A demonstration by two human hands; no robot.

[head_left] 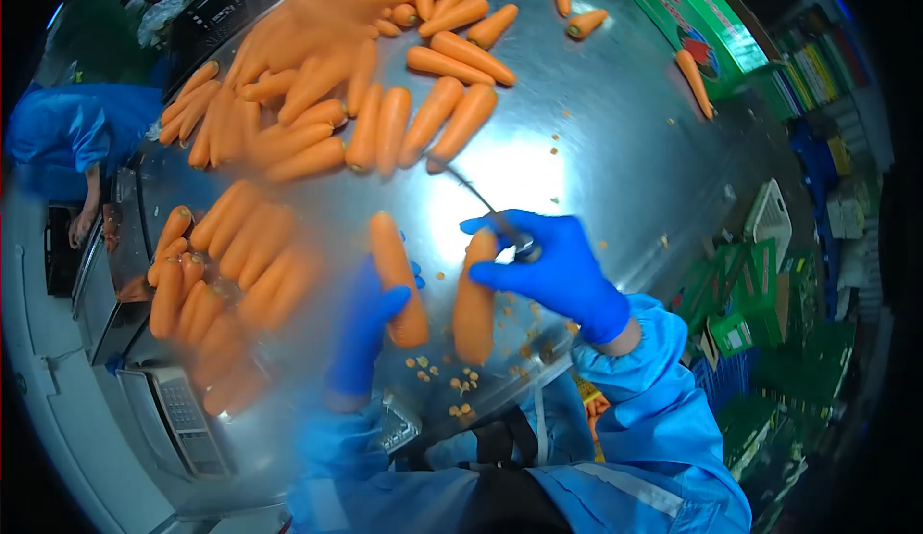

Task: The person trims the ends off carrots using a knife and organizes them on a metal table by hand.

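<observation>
My left hand (pixel 360 334), in a blue glove, is closed around a carrot (pixel 397 279) that points away from me. My right hand (pixel 560 267), gloved in blue too, grips a second carrot (pixel 473 313) between thumb and fingers. That same hand also holds a thin knife (pixel 473 189), whose blade angles forward and left over the table. The blade's tip reaches close to the thick ends of several carrots (pixel 433 123) lying in a row. Small cut carrot bits (pixel 465 380) are scattered below the two held carrots.
A large carrot pile (pixel 317 82) covers the far left of the metal table (pixel 615 164); more carrots (pixel 250 246) lie at left, partly blurred. Green cartons (pixel 697 15) stand at the far right. A white scale (pixel 178 419) is at lower left. Another person's blue sleeve (pixel 87 125) shows at left.
</observation>
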